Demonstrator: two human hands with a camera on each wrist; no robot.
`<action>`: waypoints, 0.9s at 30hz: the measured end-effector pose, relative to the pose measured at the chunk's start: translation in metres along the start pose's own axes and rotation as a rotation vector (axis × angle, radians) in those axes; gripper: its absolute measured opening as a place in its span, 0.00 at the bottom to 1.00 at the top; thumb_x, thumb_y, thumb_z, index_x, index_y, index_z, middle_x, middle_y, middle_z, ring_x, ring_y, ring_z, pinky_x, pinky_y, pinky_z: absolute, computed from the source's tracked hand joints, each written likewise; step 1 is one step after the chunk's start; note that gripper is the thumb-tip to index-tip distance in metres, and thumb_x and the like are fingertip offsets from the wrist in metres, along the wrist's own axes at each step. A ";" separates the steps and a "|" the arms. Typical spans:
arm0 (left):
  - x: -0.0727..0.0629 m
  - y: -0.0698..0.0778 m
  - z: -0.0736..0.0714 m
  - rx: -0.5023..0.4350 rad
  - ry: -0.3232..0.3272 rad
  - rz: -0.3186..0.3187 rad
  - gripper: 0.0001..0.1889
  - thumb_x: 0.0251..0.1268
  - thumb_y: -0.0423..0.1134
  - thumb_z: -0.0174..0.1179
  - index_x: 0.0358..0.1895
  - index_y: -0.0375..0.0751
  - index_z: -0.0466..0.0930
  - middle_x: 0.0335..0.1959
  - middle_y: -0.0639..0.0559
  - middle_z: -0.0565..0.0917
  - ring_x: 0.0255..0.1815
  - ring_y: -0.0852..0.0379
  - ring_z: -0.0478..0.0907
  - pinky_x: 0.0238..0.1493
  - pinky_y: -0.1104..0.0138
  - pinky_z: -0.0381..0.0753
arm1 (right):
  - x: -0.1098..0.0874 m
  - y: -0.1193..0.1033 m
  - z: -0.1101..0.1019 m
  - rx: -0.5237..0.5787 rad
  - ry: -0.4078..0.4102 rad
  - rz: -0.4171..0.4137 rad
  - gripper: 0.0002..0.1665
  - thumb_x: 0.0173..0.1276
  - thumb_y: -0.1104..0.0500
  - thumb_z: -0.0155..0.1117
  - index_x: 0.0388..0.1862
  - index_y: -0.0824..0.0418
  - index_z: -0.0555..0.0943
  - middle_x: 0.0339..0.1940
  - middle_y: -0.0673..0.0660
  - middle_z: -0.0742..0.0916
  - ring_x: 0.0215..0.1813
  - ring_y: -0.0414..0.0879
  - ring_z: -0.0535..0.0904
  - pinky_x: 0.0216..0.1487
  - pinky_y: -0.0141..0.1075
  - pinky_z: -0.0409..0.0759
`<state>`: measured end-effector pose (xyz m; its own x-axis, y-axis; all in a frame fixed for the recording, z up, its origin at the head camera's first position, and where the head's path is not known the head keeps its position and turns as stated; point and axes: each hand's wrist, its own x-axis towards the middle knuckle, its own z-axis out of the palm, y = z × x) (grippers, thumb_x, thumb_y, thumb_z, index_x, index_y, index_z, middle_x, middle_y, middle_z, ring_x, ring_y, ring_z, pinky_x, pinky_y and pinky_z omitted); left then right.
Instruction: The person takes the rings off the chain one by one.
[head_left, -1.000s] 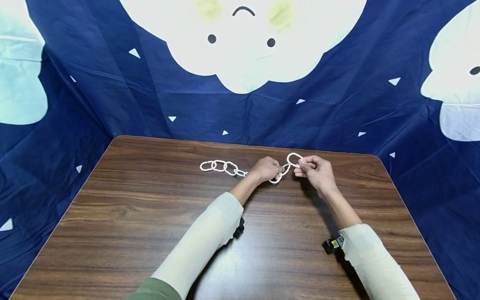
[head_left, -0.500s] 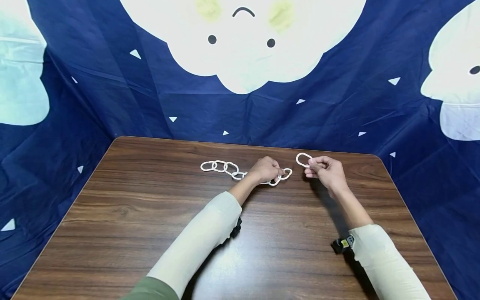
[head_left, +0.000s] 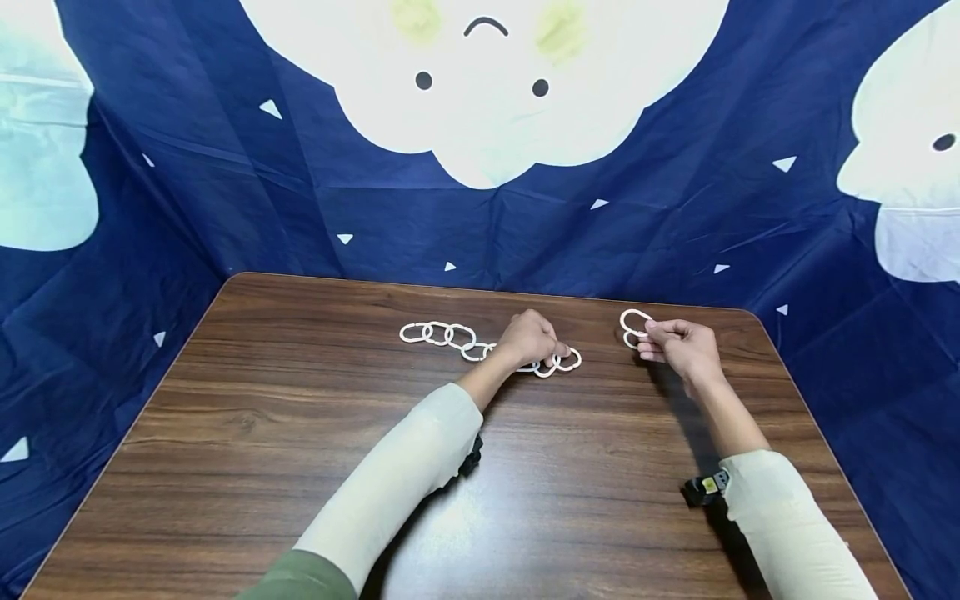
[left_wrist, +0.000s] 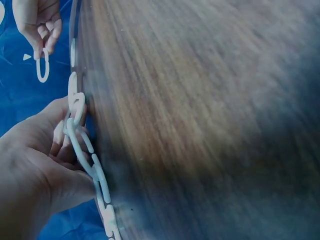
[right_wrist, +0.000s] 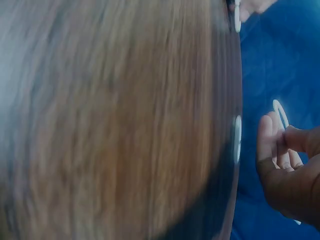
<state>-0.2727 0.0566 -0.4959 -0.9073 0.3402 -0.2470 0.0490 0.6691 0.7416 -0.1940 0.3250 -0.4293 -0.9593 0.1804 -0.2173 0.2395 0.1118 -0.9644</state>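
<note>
White chain (head_left: 468,346) by left hand (head_left: 529,337), single link (head_left: 622,322) in right hand (head_left: 688,348)

Head view. Laid across brown wooden table (head_left: 300,433), near its far edge: chain of interlocked oval links. Covered in part by left hand, with last link at the right end showing beyond the fingertips. Held well apart from the chain, pinched between thumb and fingers of right hand: single link. Seen just beneath, partly hidden by right hand: second link (head_left: 626,340). Covering both forearms: pale sleeves (head_left: 397,479), with black device (head_left: 703,488) near each wrist. Hung behind: dark blue cloth (head_left: 525,242) printed with white cloud (head_left: 480,117).

Left wrist view. Running past left hand along the table edge: chain, close against thumb and bent fingers. Cannot tell whether gripped or merely touched. Visible at upper left: right hand, with single link projecting past fingertips. Noted at the table edge, apart from single link: second link.

Right wrist view. Blurred over much of the table surface. Clasped by thumb and fingers of right hand: single link, clear of the table. Lying on the table near its edge: second link. Cut off at the top: left hand, beside part of chain.
</note>
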 end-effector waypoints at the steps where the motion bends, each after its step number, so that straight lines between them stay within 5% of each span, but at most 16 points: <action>1: 0.000 -0.001 0.001 0.002 0.005 0.004 0.19 0.64 0.55 0.83 0.17 0.56 0.91 0.16 0.62 0.89 0.39 0.59 0.84 0.49 0.68 0.82 | 0.001 0.001 -0.003 0.005 0.009 0.008 0.14 0.87 0.63 0.64 0.60 0.75 0.78 0.26 0.44 0.92 0.29 0.32 0.91 0.39 0.27 0.91; 17: -0.002 -0.003 0.001 0.011 0.050 0.047 0.19 0.57 0.65 0.86 0.16 0.69 0.90 0.25 0.71 0.88 0.62 0.50 0.78 0.70 0.56 0.80 | 0.013 0.016 -0.044 0.057 0.111 0.144 0.09 0.89 0.59 0.62 0.51 0.65 0.76 0.22 0.45 0.91 0.26 0.33 0.90 0.34 0.28 0.91; 27: 0.000 -0.004 0.001 0.022 0.031 0.061 0.13 0.57 0.61 0.87 0.21 0.70 0.93 0.28 0.74 0.90 0.61 0.52 0.78 0.70 0.58 0.81 | 0.017 0.018 -0.055 0.074 0.109 0.211 0.09 0.90 0.59 0.59 0.47 0.65 0.77 0.20 0.47 0.90 0.24 0.35 0.90 0.33 0.29 0.91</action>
<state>-0.2728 0.0547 -0.4991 -0.9150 0.3604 -0.1816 0.1138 0.6621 0.7408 -0.1982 0.3836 -0.4419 -0.8663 0.2969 -0.4017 0.4175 -0.0110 -0.9086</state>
